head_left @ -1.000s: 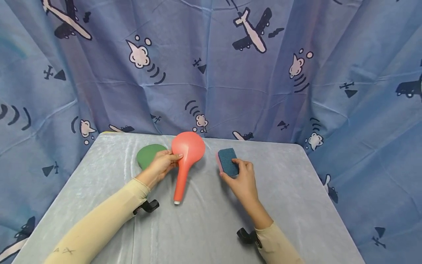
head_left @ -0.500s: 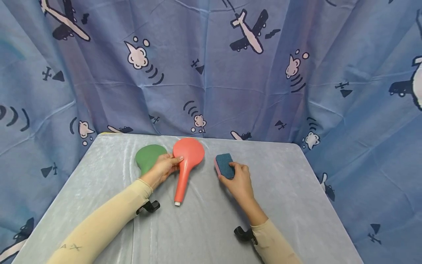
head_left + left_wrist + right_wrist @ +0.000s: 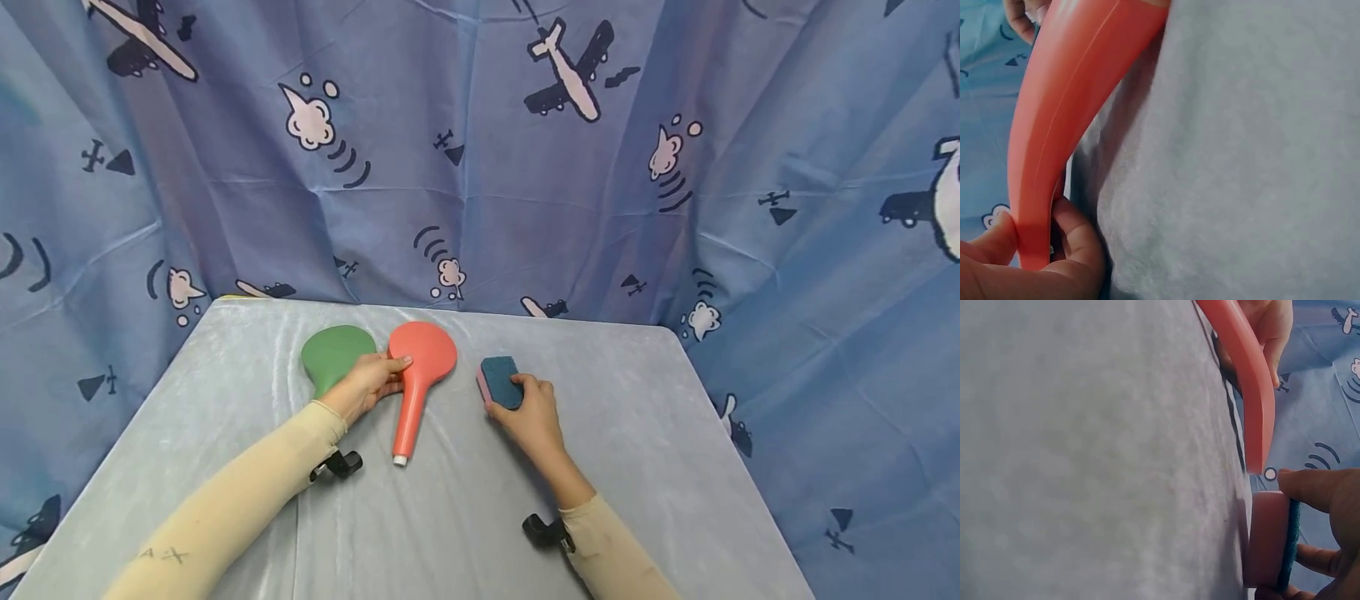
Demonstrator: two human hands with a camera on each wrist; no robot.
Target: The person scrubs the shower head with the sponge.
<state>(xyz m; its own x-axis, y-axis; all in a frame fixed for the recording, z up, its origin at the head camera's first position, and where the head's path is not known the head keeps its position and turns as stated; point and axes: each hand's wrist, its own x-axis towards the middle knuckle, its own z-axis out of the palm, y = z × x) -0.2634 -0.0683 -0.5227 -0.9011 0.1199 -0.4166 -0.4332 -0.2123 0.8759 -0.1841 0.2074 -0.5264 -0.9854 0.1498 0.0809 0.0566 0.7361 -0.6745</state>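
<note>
In the head view my left hand pinches the rim of a red shower head between thumb and fingers. Its smooth rounded side faces up, and the handle, with a white end, points toward me. Behind that hand lies a green shower head-like piece, its lower part hidden by the hand and forearm. To the right, my right hand holds a scouring sponge, teal scrubbing side up and pink foam below. The right wrist view puts the sponge at the cloth's surface; whether it touches cannot be told.
A pale grey cloth covers the table. Along its back edge hangs a blue curtain printed with planes, continuing on both sides. Each wrist carries a black camera mount, the left one and the right one.
The red shower head has come down and slightly toward me in the left hand's grip. My right hand has brought the sponge leftward and lower. The green piece stays on the table.
</note>
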